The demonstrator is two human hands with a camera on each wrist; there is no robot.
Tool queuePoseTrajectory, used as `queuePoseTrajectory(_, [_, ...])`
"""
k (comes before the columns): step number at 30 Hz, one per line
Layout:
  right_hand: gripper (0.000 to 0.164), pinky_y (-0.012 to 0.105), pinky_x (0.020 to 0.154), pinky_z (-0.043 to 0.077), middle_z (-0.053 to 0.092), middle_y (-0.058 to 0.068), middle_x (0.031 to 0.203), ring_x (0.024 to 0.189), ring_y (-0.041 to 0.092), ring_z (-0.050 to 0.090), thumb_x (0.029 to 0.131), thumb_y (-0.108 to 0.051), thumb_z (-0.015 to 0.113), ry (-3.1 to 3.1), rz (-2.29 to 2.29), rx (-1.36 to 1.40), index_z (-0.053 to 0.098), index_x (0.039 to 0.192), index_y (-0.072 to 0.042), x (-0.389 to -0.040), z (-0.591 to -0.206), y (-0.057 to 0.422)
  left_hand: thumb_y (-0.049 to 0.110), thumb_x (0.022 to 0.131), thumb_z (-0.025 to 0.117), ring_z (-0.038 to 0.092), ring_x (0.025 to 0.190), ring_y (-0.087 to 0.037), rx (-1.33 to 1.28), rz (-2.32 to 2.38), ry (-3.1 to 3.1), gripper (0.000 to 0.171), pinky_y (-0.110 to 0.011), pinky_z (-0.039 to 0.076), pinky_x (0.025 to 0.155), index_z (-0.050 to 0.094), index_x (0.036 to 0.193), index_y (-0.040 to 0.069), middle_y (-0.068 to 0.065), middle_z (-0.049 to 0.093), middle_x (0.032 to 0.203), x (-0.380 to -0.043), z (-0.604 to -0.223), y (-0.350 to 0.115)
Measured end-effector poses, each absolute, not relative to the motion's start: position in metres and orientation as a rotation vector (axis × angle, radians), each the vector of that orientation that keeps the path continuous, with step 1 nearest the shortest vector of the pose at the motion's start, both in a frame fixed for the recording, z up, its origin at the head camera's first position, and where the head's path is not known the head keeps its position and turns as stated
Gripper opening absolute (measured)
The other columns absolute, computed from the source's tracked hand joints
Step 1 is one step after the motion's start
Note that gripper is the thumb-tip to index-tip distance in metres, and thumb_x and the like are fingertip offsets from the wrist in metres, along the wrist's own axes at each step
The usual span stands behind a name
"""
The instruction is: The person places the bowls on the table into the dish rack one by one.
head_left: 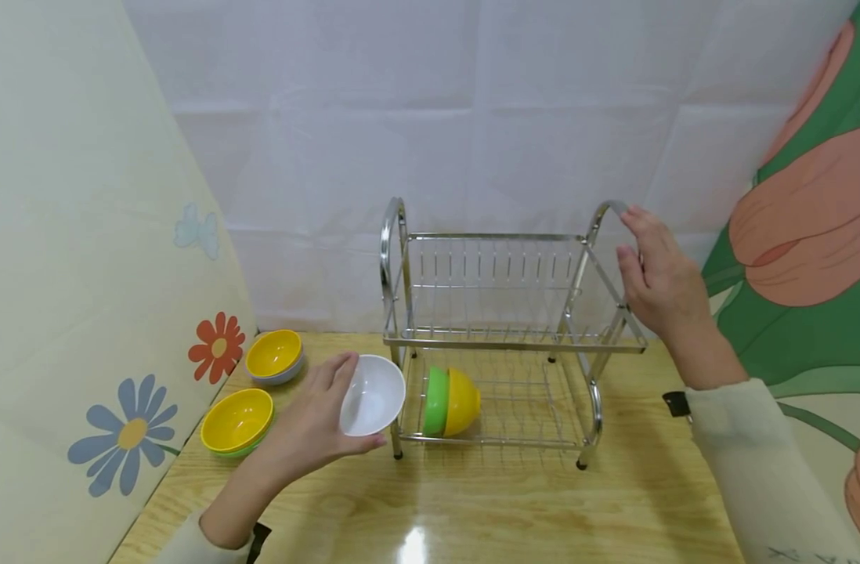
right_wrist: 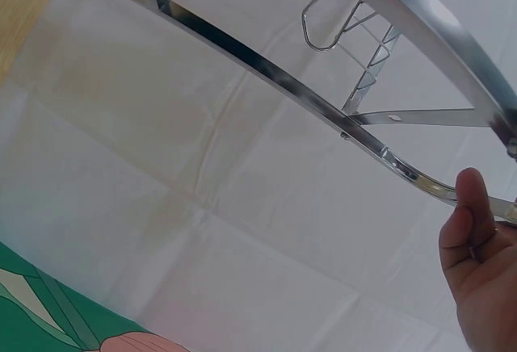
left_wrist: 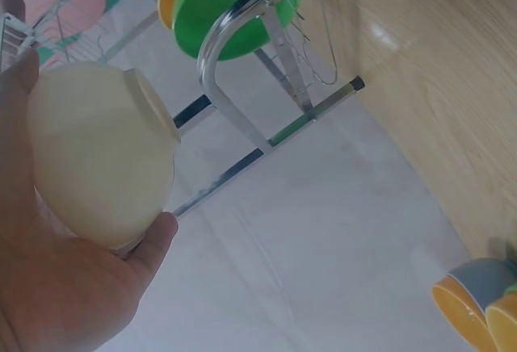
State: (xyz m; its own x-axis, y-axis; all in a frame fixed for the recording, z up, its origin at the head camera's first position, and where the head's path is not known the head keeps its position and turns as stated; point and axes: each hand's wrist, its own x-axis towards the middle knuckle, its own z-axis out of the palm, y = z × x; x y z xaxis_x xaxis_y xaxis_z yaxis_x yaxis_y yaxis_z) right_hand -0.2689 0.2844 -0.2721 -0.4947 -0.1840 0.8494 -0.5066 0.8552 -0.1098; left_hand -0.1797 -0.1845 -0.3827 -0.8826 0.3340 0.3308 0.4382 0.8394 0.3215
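My left hand (head_left: 310, 427) grips a white bowl (head_left: 377, 395) by its side, with the inside facing toward me. It is held just left of the metal dish rack (head_left: 472, 345). The left wrist view shows the same bowl (left_wrist: 101, 150) from its outer side, between thumb and fingers. On the rack's lower tier, a green bowl (head_left: 435, 401) and a yellow bowl (head_left: 463, 402) stand on edge, one against the other. My right hand (head_left: 663, 278) is raised at the rack's upper right arch, its fingers fairly straight and the fingertips at the metal.
Two small stacks stand on the wooden table (head_left: 472, 509) at the left: a yellow bowl (head_left: 275, 352) on a greyish one, and nearer, a yellow bowl (head_left: 237, 419) on a green one. The rack's upper tier has wire dividers. White cloth (head_left: 437, 117) hangs behind.
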Motion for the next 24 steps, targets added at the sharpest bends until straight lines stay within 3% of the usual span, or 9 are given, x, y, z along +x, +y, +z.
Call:
queuePoseTrajectory(7, [0.044, 0.062, 0.065, 0.047, 0.048, 0.015, 0.153, 0.089, 0.045, 0.061, 0.106, -0.02, 0.046, -2.086, 0.445, 0.5, 0.048, 0.147, -0.006, -0.269, -0.272, 0.284, 0.067, 0.066, 0.085, 0.049, 0.129, -0.04, -0.604, -0.591, -2.746, 0.123, -0.054, 0.057, 0.088, 0.032, 0.158, 0.007, -0.018, 0.036, 0.157, -0.178, -0.381, -0.181])
queuePoseTrajectory(13, [0.044, 0.062, 0.065, 0.047, 0.049, 0.016, 0.152, 0.087, 0.045, 0.061, 0.105, -0.02, 0.047, -2.07, 0.443, 0.505, 0.049, 0.147, -0.005, -0.27, -0.273, 0.284, 0.074, 0.064, 0.081, 0.046, 0.134, -0.039, -0.63, -0.584, -2.74, 0.125, -0.055, 0.056, 0.092, 0.032, 0.158, 0.008, -0.016, 0.036, 0.157, -0.174, -0.381, -0.175])
queuePoseTrajectory(24, [0.044, 0.063, 0.066, 0.048, 0.049, 0.016, 0.152, 0.099, 0.047, 0.061, 0.106, -0.021, 0.046, -2.069, 0.443, 0.506, 0.049, 0.147, -0.005, -0.27, -0.273, 0.284, 0.078, 0.063, 0.079, 0.049, 0.131, -0.032, -0.667, -0.628, -2.755, 0.127, -0.048, 0.057, 0.092, 0.031, 0.159, 0.009, -0.012, 0.035, 0.158, -0.171, -0.382, -0.166])
